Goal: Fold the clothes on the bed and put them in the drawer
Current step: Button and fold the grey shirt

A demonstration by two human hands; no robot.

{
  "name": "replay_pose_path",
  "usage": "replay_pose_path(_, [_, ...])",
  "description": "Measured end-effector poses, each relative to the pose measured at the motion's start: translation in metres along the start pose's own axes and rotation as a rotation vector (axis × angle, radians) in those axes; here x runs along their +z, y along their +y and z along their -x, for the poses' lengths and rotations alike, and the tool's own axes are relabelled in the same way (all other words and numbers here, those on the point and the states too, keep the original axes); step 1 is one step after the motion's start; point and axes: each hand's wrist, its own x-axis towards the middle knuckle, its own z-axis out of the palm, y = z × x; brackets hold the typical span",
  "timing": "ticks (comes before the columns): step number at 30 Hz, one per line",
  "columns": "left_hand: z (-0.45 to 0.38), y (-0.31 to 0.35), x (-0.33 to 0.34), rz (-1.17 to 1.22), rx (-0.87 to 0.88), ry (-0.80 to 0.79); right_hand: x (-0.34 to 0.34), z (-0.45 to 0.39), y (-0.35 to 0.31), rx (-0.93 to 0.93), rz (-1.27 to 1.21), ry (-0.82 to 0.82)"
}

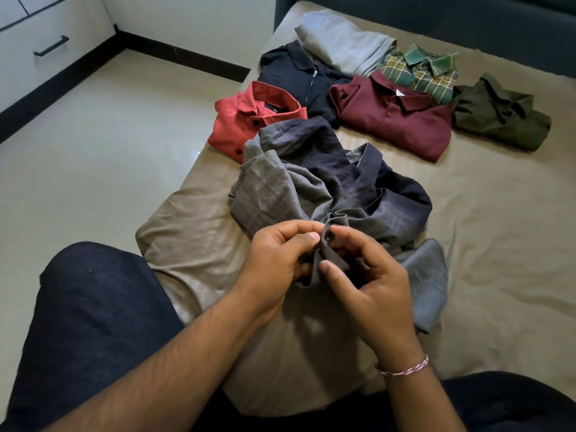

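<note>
A crumpled grey shirt (314, 182) lies in a heap on the beige bed (486, 244) in front of me. My left hand (277, 260) and my right hand (371, 282) both pinch its buttoned edge, with a dark button between the fingertips. Further back lie folded clothes: a red shirt (249, 123), a black zip polo (299, 76), a maroon polo (396, 116), a green plaid shirt (420, 71), an olive shirt (501, 113) and a light grey garment (343, 45).
White drawers with a black handle (51, 46) stand at the far left across the pale tiled floor (109, 135). A dark headboard (467, 20) runs along the bed's far side. My legs in dark trousers (93, 322) sit at the bed's near corner.
</note>
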Motion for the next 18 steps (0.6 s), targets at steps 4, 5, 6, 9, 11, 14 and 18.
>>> replay_pose_path(4, [-0.008,-0.001,-0.014,-0.519,0.337,-0.235,0.002,-0.001,0.001,0.102,-0.214,0.17])
replay_pose_path(5, [-0.008,-0.002,-0.013,-0.657,0.398,-0.289,0.0,-0.001,0.002,0.135,-0.268,0.197])
replay_pose_path(6, [-0.007,-0.002,-0.012,-0.767,0.441,-0.326,-0.002,-0.001,0.003,0.168,-0.304,0.22])
replay_pose_path(9, [-0.007,0.0,-0.008,-0.947,0.578,-0.32,-0.003,-0.001,0.006,0.233,-0.297,0.255])
replay_pose_path(11, [-0.011,0.009,-0.012,-0.995,0.694,-0.241,-0.001,-0.002,0.006,0.262,-0.249,0.261])
replay_pose_path(14, [-0.016,0.035,-0.024,-1.089,0.873,-0.096,-0.002,0.001,-0.001,0.174,-0.018,0.271])
replay_pose_path(18, [-0.018,0.069,-0.039,-1.194,1.005,0.006,-0.012,0.004,-0.023,-0.072,0.225,0.229])
